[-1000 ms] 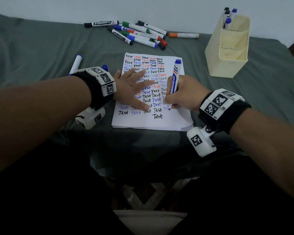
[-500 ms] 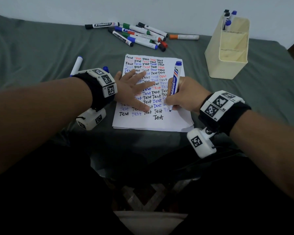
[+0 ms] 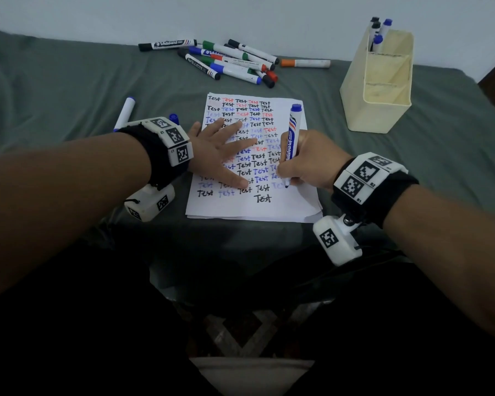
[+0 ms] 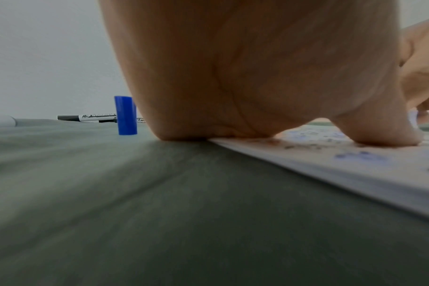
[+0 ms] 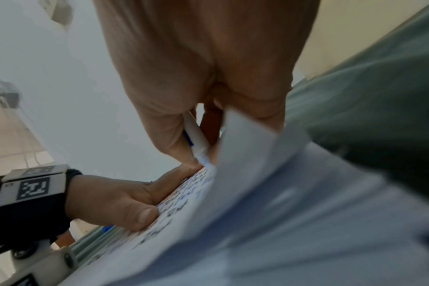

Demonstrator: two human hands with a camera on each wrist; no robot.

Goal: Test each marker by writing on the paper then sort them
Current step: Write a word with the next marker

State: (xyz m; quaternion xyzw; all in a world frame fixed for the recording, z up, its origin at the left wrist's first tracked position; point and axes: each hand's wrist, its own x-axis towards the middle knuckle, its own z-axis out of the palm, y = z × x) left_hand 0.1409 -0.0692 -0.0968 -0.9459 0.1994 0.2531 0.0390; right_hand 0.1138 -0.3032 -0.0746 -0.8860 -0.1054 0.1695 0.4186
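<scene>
A white sheet of paper [image 3: 286, 207] covered in rows of "Test" in black, blue and red lies on the grey-green cloth. My right hand [image 3: 306, 164] grips a blue whiteboard marker [image 3: 292, 132] upright, its tip touching the paper at the right end of a lower row; the same marker [image 5: 196, 135] shows between the fingers in the right wrist view. My left hand [image 3: 223, 150] lies flat with spread fingers on the paper's left half. A loose blue cap [image 4: 125, 115] stands on the cloth beside that hand.
Several markers [image 3: 226, 60] lie in a pile at the back, with an orange-capped one [image 3: 305, 63] to their right. A cream divided holder [image 3: 380, 87] at the right holds markers [image 3: 379, 32] in its far compartment. One blue-ended marker [image 3: 125, 111] lies left of the paper.
The marker tip has crept slightly right and down on the paper, leaving faint blue strokes. The left hand stays flat on the sheet.
</scene>
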